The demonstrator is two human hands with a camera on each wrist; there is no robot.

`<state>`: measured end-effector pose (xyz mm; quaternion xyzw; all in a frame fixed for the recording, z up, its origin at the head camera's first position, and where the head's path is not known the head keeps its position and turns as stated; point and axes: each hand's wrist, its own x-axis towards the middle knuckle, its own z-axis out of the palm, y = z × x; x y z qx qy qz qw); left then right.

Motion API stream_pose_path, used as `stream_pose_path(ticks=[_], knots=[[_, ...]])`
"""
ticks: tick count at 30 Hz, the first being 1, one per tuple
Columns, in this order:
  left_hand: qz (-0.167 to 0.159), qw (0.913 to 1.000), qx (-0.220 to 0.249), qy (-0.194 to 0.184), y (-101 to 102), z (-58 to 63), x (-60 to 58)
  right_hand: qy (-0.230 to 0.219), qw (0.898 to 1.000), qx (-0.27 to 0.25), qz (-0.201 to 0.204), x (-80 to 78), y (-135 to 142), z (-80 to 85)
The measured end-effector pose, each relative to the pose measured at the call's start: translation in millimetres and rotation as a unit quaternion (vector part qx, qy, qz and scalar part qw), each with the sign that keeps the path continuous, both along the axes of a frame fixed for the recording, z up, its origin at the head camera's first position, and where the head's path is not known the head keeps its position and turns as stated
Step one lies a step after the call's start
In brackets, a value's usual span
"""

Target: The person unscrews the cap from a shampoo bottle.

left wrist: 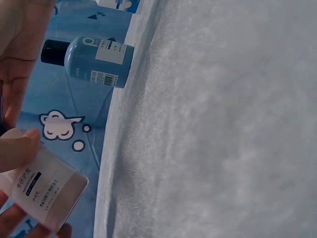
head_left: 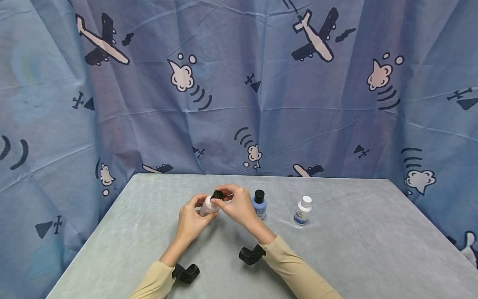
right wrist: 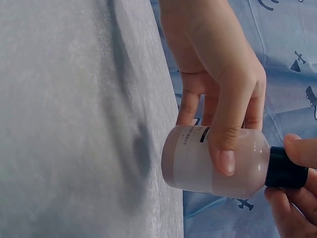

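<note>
A pale pink bottle (right wrist: 213,158) with a black cap (right wrist: 287,167) is held tilted above the table, its printed label showing in the left wrist view. My left hand (head_left: 191,218) grips the bottle's body, thumb across the near side and fingers behind. On the cap, my right hand (head_left: 237,204) pinches with thumb and fingers. Just right of that hand stands a blue bottle (head_left: 259,207) with a black cap, partly hidden behind it. Farther right, a small white bottle (head_left: 302,211) with a white cap and blue label stands upright.
Under everything is a light grey table (head_left: 354,241). A blue curtain (head_left: 231,83) printed with airplanes and clouds hangs behind its far edge. Black wrist mounts (head_left: 186,274) sit at both cuffs of the beige sleeves (head_left: 295,265).
</note>
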<state>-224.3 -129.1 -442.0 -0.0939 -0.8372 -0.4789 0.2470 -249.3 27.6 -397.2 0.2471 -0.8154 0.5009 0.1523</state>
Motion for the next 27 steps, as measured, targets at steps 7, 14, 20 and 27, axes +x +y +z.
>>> stream_pose_path(ticks=[7,14,20,27], knots=[[-0.019,0.9997,-0.012,-0.011,-4.2,-0.5,-0.8,-0.004,0.999,0.034,0.031,-1.3,2.1,0.7],[-0.068,0.9971,-0.015,-0.031,-9.8,-0.3,-1.3,-0.029,0.997,0.037,0.066,-2.4,5.6,1.7],[-0.095,0.9930,-0.015,-0.069,-13.9,2.2,0.0,-0.059,0.991,0.054,0.107,-2.7,9.2,2.6],[-0.061,0.9956,-0.005,-0.071,-13.6,-0.2,0.6,-0.049,0.990,0.062,0.120,-1.6,8.7,2.7]])
